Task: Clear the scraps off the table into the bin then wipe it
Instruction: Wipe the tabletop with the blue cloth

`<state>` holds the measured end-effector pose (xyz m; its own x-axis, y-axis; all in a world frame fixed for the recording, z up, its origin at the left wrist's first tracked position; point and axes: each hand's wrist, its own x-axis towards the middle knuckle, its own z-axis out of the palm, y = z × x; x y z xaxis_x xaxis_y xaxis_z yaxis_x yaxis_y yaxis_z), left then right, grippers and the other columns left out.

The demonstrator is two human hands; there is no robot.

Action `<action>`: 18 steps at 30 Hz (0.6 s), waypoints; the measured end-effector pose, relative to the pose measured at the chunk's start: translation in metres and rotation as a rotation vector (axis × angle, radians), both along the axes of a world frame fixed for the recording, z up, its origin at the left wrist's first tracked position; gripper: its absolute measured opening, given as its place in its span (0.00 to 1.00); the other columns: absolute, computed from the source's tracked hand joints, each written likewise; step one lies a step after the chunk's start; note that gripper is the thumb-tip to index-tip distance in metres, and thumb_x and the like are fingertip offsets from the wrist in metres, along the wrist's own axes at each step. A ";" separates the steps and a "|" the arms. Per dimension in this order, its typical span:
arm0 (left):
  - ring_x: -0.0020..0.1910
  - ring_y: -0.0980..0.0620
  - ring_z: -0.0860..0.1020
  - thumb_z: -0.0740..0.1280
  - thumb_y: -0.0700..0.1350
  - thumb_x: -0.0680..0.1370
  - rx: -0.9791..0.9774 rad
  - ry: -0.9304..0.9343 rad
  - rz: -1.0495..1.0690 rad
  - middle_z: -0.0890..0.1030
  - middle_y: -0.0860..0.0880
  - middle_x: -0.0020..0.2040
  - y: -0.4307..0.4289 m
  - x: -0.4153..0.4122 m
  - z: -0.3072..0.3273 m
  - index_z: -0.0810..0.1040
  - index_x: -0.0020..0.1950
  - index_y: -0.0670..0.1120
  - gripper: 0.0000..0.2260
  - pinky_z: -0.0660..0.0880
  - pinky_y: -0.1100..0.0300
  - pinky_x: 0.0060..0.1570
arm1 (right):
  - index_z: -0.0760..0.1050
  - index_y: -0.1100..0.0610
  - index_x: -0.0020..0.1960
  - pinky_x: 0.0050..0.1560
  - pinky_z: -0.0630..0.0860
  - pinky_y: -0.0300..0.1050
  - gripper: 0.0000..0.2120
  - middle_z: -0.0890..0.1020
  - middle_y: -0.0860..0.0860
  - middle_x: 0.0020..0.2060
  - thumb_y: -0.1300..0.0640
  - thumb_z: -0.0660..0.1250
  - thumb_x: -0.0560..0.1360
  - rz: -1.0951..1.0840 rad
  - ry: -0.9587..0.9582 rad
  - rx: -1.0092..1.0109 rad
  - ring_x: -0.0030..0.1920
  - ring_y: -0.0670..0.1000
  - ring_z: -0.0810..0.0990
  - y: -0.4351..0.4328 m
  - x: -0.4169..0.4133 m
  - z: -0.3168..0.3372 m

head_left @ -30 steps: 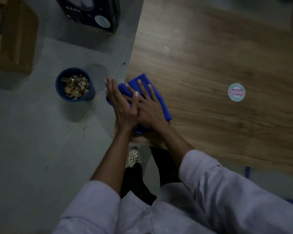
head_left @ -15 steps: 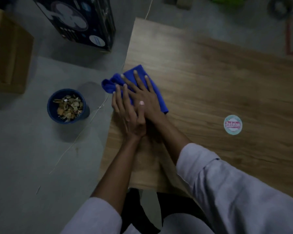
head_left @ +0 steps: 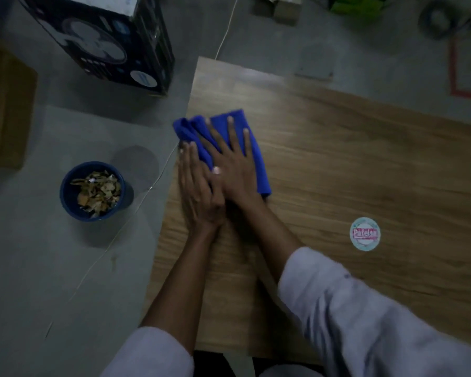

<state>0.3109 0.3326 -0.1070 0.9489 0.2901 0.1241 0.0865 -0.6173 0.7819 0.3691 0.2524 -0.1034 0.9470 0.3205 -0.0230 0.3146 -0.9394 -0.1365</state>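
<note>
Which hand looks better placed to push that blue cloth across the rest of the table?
Probably the right hand: it lies flat, fingers spread, over the middle of the blue cloth. The left hand sits at the edge of the table, touching only the cloth's side.

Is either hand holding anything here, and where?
Nothing is gripped: the right hand presses flat on the middle of the blue cloth, the left hand flat at its left edge.
</note>
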 end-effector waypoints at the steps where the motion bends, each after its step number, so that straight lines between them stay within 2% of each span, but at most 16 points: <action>1: 0.82 0.46 0.56 0.53 0.51 0.85 0.005 0.016 0.018 0.60 0.42 0.82 -0.001 0.001 0.000 0.60 0.81 0.39 0.27 0.56 0.45 0.80 | 0.54 0.43 0.82 0.79 0.47 0.64 0.30 0.55 0.45 0.82 0.38 0.50 0.82 0.076 0.012 0.009 0.83 0.59 0.48 -0.004 0.020 0.002; 3: 0.83 0.46 0.55 0.51 0.52 0.86 0.108 0.052 -0.008 0.59 0.42 0.83 -0.003 0.003 -0.003 0.60 0.82 0.40 0.26 0.55 0.44 0.80 | 0.55 0.40 0.82 0.80 0.46 0.63 0.29 0.56 0.43 0.82 0.38 0.49 0.81 0.097 0.028 0.012 0.83 0.57 0.48 -0.017 0.060 0.006; 4: 0.83 0.45 0.54 0.50 0.52 0.86 0.201 0.076 -0.035 0.59 0.43 0.83 -0.005 0.002 -0.004 0.60 0.82 0.41 0.26 0.54 0.43 0.80 | 0.54 0.39 0.82 0.80 0.46 0.63 0.29 0.55 0.42 0.82 0.38 0.49 0.81 0.037 0.041 0.020 0.83 0.56 0.47 -0.029 0.076 0.007; 7: 0.83 0.45 0.50 0.47 0.54 0.86 0.417 0.151 -0.073 0.56 0.44 0.84 -0.010 0.004 -0.004 0.58 0.83 0.43 0.27 0.50 0.44 0.81 | 0.53 0.40 0.82 0.80 0.46 0.64 0.30 0.53 0.42 0.82 0.39 0.49 0.81 -0.391 0.059 0.056 0.83 0.57 0.46 -0.093 0.081 0.006; 9: 0.83 0.45 0.49 0.47 0.55 0.86 0.468 0.175 -0.073 0.54 0.45 0.84 -0.012 0.006 -0.002 0.57 0.83 0.44 0.28 0.49 0.45 0.81 | 0.53 0.43 0.82 0.79 0.46 0.65 0.31 0.52 0.43 0.83 0.40 0.51 0.81 -0.720 0.076 0.106 0.83 0.59 0.45 -0.130 0.047 0.006; 11: 0.83 0.44 0.49 0.47 0.56 0.86 0.492 0.181 -0.069 0.55 0.44 0.84 -0.012 0.007 0.000 0.58 0.83 0.44 0.28 0.49 0.45 0.81 | 0.54 0.45 0.83 0.79 0.46 0.67 0.32 0.52 0.45 0.83 0.41 0.53 0.81 -0.887 0.092 0.091 0.82 0.61 0.45 -0.123 0.001 0.007; 12: 0.83 0.44 0.50 0.47 0.57 0.86 0.493 0.171 -0.072 0.55 0.44 0.84 -0.011 0.006 0.000 0.59 0.83 0.43 0.29 0.49 0.45 0.81 | 0.55 0.45 0.83 0.78 0.47 0.68 0.32 0.52 0.46 0.83 0.41 0.54 0.80 -0.847 0.068 0.065 0.82 0.62 0.46 -0.104 -0.016 0.006; 14: 0.83 0.43 0.52 0.47 0.57 0.86 0.454 0.140 -0.068 0.58 0.43 0.83 -0.010 0.005 0.001 0.61 0.82 0.42 0.29 0.50 0.45 0.81 | 0.56 0.44 0.82 0.78 0.46 0.69 0.32 0.53 0.47 0.83 0.39 0.54 0.79 -0.552 0.040 0.050 0.82 0.63 0.46 -0.055 -0.022 0.003; 16: 0.82 0.43 0.55 0.48 0.56 0.86 0.361 0.121 -0.013 0.61 0.41 0.82 -0.009 0.007 0.000 0.63 0.80 0.39 0.29 0.52 0.45 0.81 | 0.55 0.42 0.82 0.78 0.45 0.68 0.32 0.52 0.46 0.83 0.37 0.53 0.80 -0.188 0.042 0.052 0.82 0.62 0.45 -0.019 0.005 0.003; 18: 0.83 0.45 0.55 0.49 0.57 0.86 0.339 0.143 0.026 0.61 0.41 0.82 -0.010 0.009 0.002 0.61 0.81 0.38 0.31 0.52 0.47 0.81 | 0.55 0.40 0.82 0.78 0.46 0.67 0.31 0.54 0.44 0.83 0.36 0.52 0.80 -0.016 0.036 0.076 0.83 0.60 0.46 -0.008 0.053 0.005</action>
<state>0.3201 0.3225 -0.1050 0.9565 0.2792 0.0843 0.1987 -0.8355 0.5123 0.4216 0.2444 -0.0980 0.9511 0.3071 -0.0331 0.2929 -0.9309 -0.2182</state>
